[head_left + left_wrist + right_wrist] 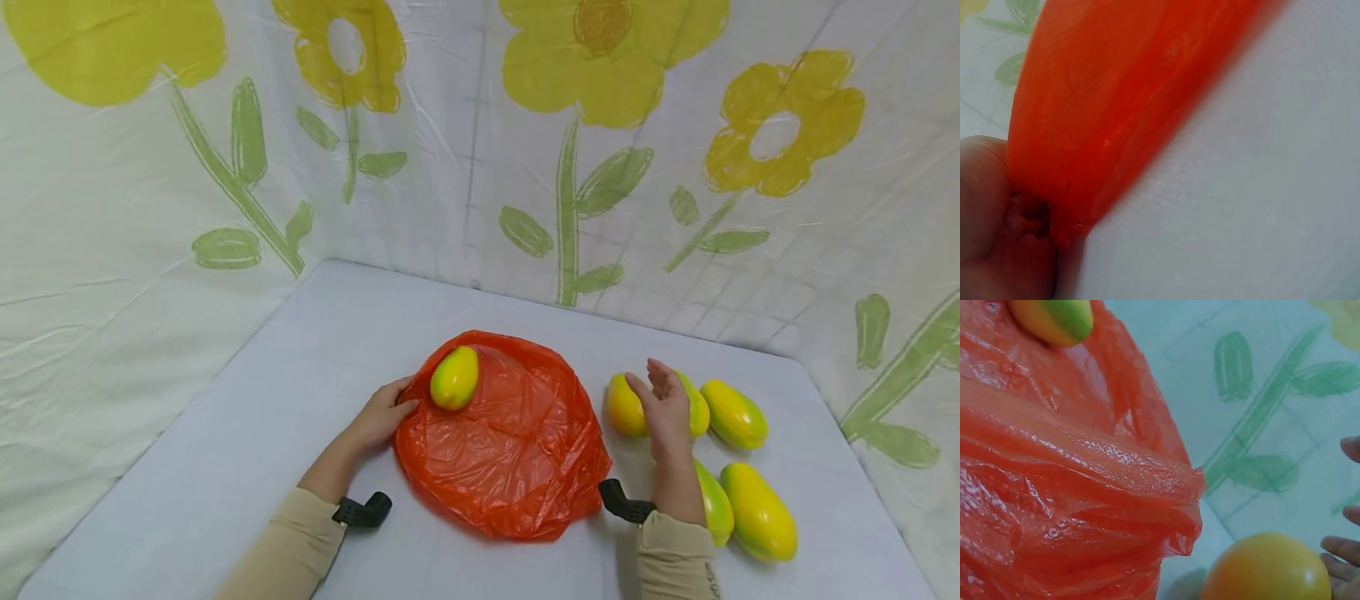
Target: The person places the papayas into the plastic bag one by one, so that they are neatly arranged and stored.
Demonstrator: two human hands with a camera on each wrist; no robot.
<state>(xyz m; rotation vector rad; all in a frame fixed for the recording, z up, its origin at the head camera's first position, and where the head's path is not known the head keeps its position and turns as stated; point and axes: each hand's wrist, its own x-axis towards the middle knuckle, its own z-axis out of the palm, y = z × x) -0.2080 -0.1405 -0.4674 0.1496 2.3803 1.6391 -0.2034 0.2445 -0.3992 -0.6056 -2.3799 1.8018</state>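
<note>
A red plastic bag (517,433) lies spread with its mouth open in the head view. Inside it, near the far left rim, rests one yellow-green papaya (454,378). My left hand (381,412) grips the bag's left rim; the left wrist view shows the bunched plastic (1075,228) at its curled fingers. Over on the right, my right hand (666,412) is held with fingers parted and nothing in them. It is over or beside a group of papayas and partly hides two of them. The nearest yellow papaya (1266,572) is beside its fingers in the right wrist view.
Further papayas lie on the white table (300,400) to the right, one papaya (735,414) behind and another papaya (759,512) nearer the front. A white curtain (450,167) with painted yellow flowers hangs along the table's back edge. Each wrist wears a black camera mount (363,510).
</note>
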